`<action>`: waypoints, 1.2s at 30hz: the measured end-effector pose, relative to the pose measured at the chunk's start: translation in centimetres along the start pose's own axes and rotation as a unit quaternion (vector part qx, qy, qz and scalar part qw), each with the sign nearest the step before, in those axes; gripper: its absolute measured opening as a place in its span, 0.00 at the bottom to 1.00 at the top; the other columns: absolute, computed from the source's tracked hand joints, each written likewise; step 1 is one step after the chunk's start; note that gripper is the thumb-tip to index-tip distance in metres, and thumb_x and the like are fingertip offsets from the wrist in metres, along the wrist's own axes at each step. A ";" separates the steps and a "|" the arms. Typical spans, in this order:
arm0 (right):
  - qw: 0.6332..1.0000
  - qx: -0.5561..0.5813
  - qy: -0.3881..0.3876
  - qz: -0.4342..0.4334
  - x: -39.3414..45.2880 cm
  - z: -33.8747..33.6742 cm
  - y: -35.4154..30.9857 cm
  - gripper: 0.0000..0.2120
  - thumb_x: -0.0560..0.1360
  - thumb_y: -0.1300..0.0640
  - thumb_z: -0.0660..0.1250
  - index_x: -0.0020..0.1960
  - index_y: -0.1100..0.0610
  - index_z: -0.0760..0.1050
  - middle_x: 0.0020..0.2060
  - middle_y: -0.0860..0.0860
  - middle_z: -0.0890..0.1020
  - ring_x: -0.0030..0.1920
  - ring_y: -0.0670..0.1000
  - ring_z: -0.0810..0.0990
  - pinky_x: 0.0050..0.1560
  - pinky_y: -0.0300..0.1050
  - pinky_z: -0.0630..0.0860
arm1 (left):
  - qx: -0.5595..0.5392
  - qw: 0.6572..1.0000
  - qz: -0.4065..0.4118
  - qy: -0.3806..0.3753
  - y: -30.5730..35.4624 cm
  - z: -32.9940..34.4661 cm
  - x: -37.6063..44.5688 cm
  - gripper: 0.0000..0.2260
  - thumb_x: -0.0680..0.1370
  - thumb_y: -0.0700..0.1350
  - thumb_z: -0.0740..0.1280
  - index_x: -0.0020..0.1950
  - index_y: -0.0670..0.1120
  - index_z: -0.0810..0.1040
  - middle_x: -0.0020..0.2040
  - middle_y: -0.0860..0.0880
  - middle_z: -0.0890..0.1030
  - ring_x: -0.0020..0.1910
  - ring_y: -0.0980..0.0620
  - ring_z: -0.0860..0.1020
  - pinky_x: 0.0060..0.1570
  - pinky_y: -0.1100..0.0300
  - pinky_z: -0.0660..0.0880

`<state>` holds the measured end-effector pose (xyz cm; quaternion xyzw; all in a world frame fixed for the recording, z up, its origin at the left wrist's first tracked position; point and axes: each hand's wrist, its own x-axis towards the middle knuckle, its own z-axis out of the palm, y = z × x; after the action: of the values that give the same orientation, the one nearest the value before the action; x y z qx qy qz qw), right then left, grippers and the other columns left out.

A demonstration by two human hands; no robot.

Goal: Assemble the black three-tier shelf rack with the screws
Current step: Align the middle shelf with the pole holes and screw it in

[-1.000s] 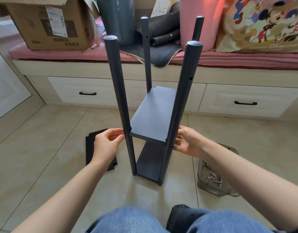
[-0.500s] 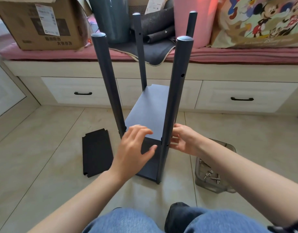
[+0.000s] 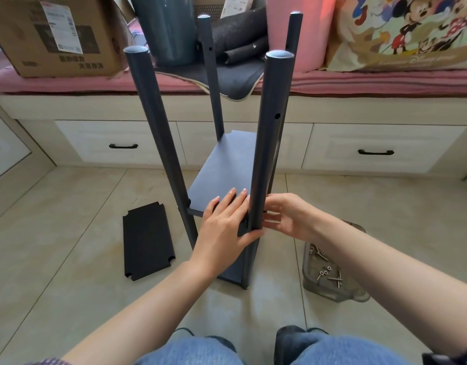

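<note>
The rack [image 3: 227, 164] stands on the floor tiles straight ahead of me at twelve o'clock, four posts up, with the bottom tier and the middle tier [image 3: 227, 164] already seated between them. So by my reckoning two of three shelves are in place. The third shelf panel [image 3: 146, 241] lies flat on the floor at about ten o'clock, well apart from the frame, and the upper holes in the posts look unfilled, so that top tier is what remains. My left hand [image 3: 227, 225] lies with its fingers straight across the near edge of the middle tier, the thumb reaching under toward the near right post [image 3: 269, 143], pressing rather than gripping. My right hand [image 3: 287, 214] is at the outer side of that same post at shelf level, fingers curled in against it; I cannot tell whether they pinch a screw, since the post hides the tips. I judge I am fixing or checking this near right corner joint, though whether it is tight does not show. At four o'clock, just beside the rack's foot, a clear plastic tray [image 3: 332, 293] holds several loose screws [image 3: 332, 277] and a few small washers or nuts, apparently enough for the last shelf.
</note>
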<state>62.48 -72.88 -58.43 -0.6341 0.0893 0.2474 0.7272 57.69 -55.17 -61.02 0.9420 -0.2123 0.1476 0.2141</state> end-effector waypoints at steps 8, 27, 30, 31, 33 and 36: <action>0.999 0.036 0.032 -0.002 1.2 0.1 -1.0 0.19 0.80 0.54 0.66 0.68 0.58 0.70 0.50 0.61 0.84 0.47 0.59 0.85 0.49 0.54 0.83 | -0.030 0.999 0.005 0.012 0.0 0.4 -0.3 0.29 0.78 0.56 0.70 0.77 0.49 0.69 0.77 0.53 0.67 0.80 0.49 0.59 0.77 0.51 0.54; 0.998 0.047 0.040 -0.027 1.8 -2.3 -0.6 0.10 0.81 0.57 0.64 0.57 0.61 0.78 0.49 0.58 0.86 0.51 0.58 0.86 0.57 0.57 0.80 | -0.052 0.999 0.010 0.011 -0.2 0.9 0.0 0.26 0.78 0.55 0.68 0.74 0.48 0.73 0.75 0.53 0.70 0.79 0.51 0.61 0.73 0.53 0.55; 0.998 0.023 0.051 0.000 1.9 -4.9 0.5 0.11 0.81 0.57 0.64 0.60 0.61 0.76 0.49 0.58 0.86 0.50 0.58 0.86 0.51 0.53 0.83 | -0.046 0.999 0.012 0.011 -0.1 0.8 0.0 0.26 0.78 0.56 0.66 0.74 0.48 0.73 0.75 0.53 0.71 0.78 0.50 0.62 0.73 0.57 0.52; 0.998 0.008 0.060 0.011 1.8 -6.1 1.1 0.11 0.81 0.57 0.64 0.61 0.61 0.76 0.49 0.58 0.86 0.50 0.57 0.86 0.49 0.51 0.83 | -0.047 0.999 0.012 0.013 -0.1 0.8 -0.1 0.26 0.77 0.56 0.66 0.73 0.48 0.74 0.74 0.53 0.72 0.78 0.50 0.62 0.73 0.58 0.51; 0.995 -0.040 0.085 0.037 1.6 -8.8 2.9 0.11 0.82 0.58 0.63 0.61 0.61 0.76 0.49 0.58 0.86 0.49 0.57 0.86 0.48 0.50 0.83 | -0.051 0.998 0.015 0.017 -0.2 0.9 0.0 0.24 0.77 0.56 0.66 0.72 0.48 0.75 0.74 0.53 0.72 0.78 0.50 0.62 0.73 0.59 0.51; 0.978 -0.129 0.142 0.078 1.1 -12.5 6.4 0.11 0.82 0.59 0.62 0.59 0.63 0.77 0.48 0.57 0.85 0.50 0.56 0.84 0.51 0.50 0.81 | -0.049 0.998 0.021 0.028 -0.4 1.2 -0.1 0.24 0.78 0.57 0.67 0.72 0.48 0.75 0.75 0.53 0.71 0.78 0.50 0.62 0.73 0.55 0.53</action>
<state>62.73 -84.25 -66.84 -0.7424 0.2079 0.2199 0.5977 57.99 -55.37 -62.22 0.9212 -0.2331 0.1681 0.2624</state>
